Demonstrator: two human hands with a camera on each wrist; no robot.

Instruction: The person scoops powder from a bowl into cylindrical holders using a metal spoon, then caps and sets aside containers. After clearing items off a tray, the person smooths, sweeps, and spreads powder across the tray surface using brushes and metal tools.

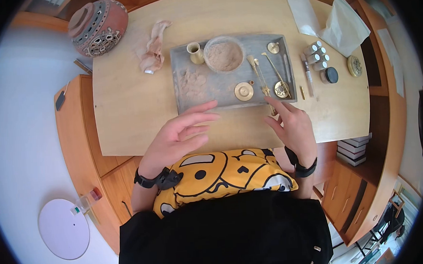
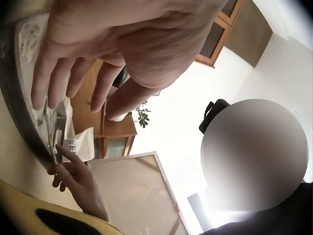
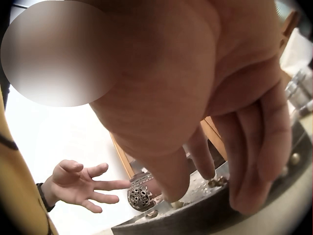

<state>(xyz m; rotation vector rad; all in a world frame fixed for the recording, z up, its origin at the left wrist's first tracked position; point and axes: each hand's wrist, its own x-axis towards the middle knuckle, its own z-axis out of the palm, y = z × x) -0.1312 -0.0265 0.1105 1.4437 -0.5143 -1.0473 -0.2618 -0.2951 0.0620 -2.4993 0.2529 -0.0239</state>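
My left hand [image 1: 180, 131], fingers spread and straight, hovers by the near edge of the grey tray [image 1: 219, 103], holding nothing. At the tray's near right my right hand [image 1: 295, 127] has its fingers loosely bent, the index finger over the handle end of a brass tool [image 1: 273, 110] that sticks out past the rim. No object shows between thumb and fingers in the right wrist view. On the tray lie a bowl of pale ash [image 1: 224, 56], a small brass vase [image 1: 196, 53], a round brass lid [image 1: 244, 91], a brass openwork disc [image 1: 281, 89] and several slim brass tools [image 1: 275, 67]. Powder clumps [image 1: 193, 83] lie at its left.
A crumpled cloth [image 1: 154, 46] lies left of the tray; a patterned pot [image 1: 98, 28] stands farther left. To the right are several small white-capped bottles [image 1: 318, 54], a dark jar [image 1: 330, 75], a pen-like tube [image 1: 309, 76] and a white bag [image 1: 344, 24]. A yellow cushion [image 1: 223, 174] fills the lap.
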